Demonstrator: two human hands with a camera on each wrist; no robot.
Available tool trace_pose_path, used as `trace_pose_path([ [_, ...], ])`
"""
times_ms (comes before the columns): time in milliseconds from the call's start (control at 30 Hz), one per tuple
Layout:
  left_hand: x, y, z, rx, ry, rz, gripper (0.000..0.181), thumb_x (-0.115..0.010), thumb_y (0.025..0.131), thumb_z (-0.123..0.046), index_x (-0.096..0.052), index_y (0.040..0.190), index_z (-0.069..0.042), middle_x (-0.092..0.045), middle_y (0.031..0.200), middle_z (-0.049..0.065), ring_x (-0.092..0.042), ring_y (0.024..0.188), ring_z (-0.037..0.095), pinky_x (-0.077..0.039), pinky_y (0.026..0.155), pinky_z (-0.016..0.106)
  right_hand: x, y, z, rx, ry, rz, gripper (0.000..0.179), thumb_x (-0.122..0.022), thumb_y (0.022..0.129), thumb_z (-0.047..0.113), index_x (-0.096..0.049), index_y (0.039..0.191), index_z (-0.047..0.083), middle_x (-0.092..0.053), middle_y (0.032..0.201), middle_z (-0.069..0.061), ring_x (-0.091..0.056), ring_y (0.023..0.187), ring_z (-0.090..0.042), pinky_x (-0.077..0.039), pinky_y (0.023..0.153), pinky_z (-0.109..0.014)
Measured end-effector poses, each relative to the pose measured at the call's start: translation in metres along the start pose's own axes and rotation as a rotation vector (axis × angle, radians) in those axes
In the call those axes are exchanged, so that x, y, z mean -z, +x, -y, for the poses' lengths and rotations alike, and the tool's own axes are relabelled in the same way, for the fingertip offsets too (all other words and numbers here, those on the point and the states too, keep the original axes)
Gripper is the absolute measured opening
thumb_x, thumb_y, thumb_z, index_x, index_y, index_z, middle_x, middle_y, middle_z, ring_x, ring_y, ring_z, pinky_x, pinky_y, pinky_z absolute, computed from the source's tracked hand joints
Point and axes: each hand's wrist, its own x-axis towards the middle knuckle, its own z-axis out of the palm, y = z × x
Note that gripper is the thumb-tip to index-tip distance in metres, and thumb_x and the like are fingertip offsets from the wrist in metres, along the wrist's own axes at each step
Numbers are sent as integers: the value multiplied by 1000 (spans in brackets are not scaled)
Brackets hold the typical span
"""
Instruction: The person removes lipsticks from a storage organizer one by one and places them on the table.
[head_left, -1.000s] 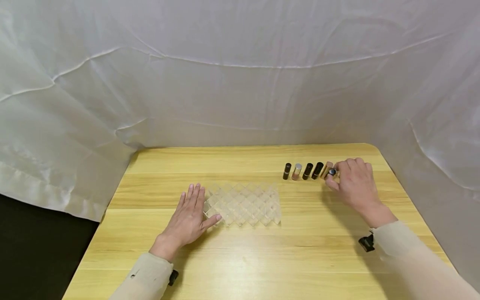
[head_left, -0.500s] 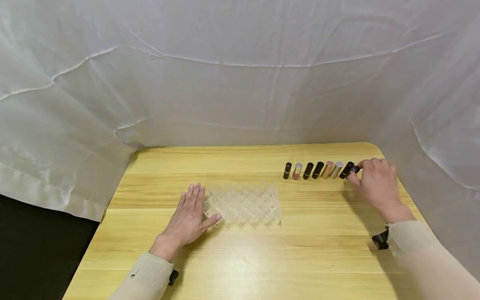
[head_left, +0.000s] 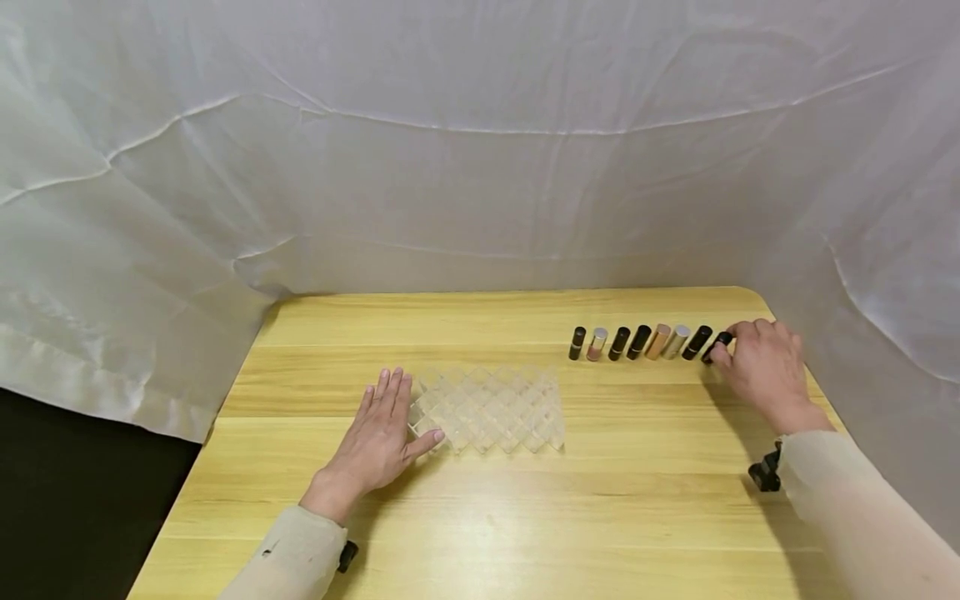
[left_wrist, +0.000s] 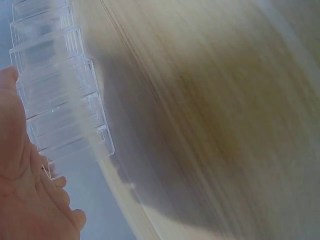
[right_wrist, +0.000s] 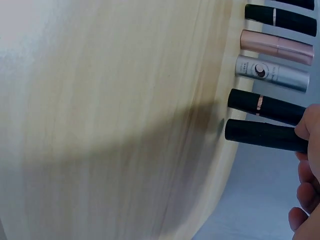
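At the right end of a row of lipsticks, my right hand (head_left: pixel 767 367) pinches a black lipstick (right_wrist: pixel 265 136) near its top, between thumb and fingers. Beside it stand another black lipstick (head_left: pixel 697 342), a silver tube (right_wrist: pixel 272 73) and a rose-gold tube (head_left: pixel 657 342). Further left in the row are more black ones and a silver-capped pink one (head_left: pixel 597 344). A clear plastic organizer (head_left: pixel 487 410) with a diamond grid lies left of the row. My left hand (head_left: pixel 371 442) rests against its left end, fingers straight and thumb along the front edge.
The light wooden table (head_left: pixel 480 508) has a rounded back right corner. Pale grey cloth (head_left: pixel 480 192) hangs behind it and on both sides. A dark area (head_left: pixel 82 500) lies beyond the left table edge.
My right hand has moved right along the row with the black lipstick, past the silver and black tubes, to the row's right end. The left hand and organizer have stayed in place.
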Motion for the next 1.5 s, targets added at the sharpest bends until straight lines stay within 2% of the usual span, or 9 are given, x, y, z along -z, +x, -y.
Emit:
trace_pose_path([
  [267, 0, -1, 1, -3, 1, 7, 105, -46, 103, -72, -16, 166, 6, -14, 174, 26, -9, 163, 42, -11, 133, 59, -6, 3, -5, 4, 10, -4, 39, -60, 101, 19, -64, 119, -16, -60, 107, -37, -47, 98, -54, -36, 72, -59],
  [667, 1, 0, 1, -4, 2, 13, 105, -44, 103, -73, -15, 166, 6, -14, 174, 26, -7, 163, 41, -11, 133, 58, -6, 9, -7, -11, 22, 21, 40, -57, 103, 19, -62, 123, -16, -58, 113, -39, -46, 102, -56, -39, 78, -67],
  [900, 1, 2, 1, 1, -9, 35, 105, -44, 103, -73, -14, 166, 6, -12, 175, 26, -6, 164, 41, -10, 133, 59, -6, 7, -10, -29, 24, 48, 47, -58, 100, 18, -57, 129, -19, -55, 117, -42, -43, 103, -59, -38, 79, -71],
  [1033, 2, 3, 0, 7, -13, 48, 105, -43, 103, -73, -13, 166, 5, -7, 175, 25, -5, 164, 42, -8, 133, 60, -3, 5, -6, -50, 38, 35, 49, -55, 100, 17, -53, 133, -19, -51, 120, -42, -41, 109, -61, -36, 84, -72],
  [1133, 3, 4, -1, 15, -24, 57, 104, -41, 103, -74, -10, 167, 3, -3, 176, 22, -3, 164, 41, -6, 132, 62, 1, 3, 3, -61, 40, -14, 49, -55, 100, 17, -53, 134, -18, -52, 121, -42, -42, 111, -63, -34, 85, -74],
  [1267, 7, 5, 0, 15, -40, 33, 98, -37, 106, -71, -12, 168, 0, -6, 176, 21, -1, 164, 39, -4, 132, 64, 1, -5, 28, -41, 56, -118, 46, -59, 97, 16, -57, 131, -16, -57, 119, -43, -47, 108, -64, -36, 83, -76],
  [1367, 12, 3, 5, 15, -29, -10, 91, -35, 108, -67, -16, 168, -2, -10, 176, 20, -3, 164, 41, -3, 130, 67, -7, -17, 51, 0, 95, -189, 45, -63, 95, 15, -60, 128, -15, -60, 119, -41, -51, 109, -62, -38, 84, -75],
  [1500, 20, -3, 20, 50, -4, -52, 87, -37, 109, -65, -19, 169, -4, -10, 175, 23, -2, 163, 46, 0, 126, 74, -20, -34, 79, 105, 111, -267, 52, -67, 93, 22, -60, 129, -14, -62, 123, -39, -54, 112, -59, -43, 86, -73],
])
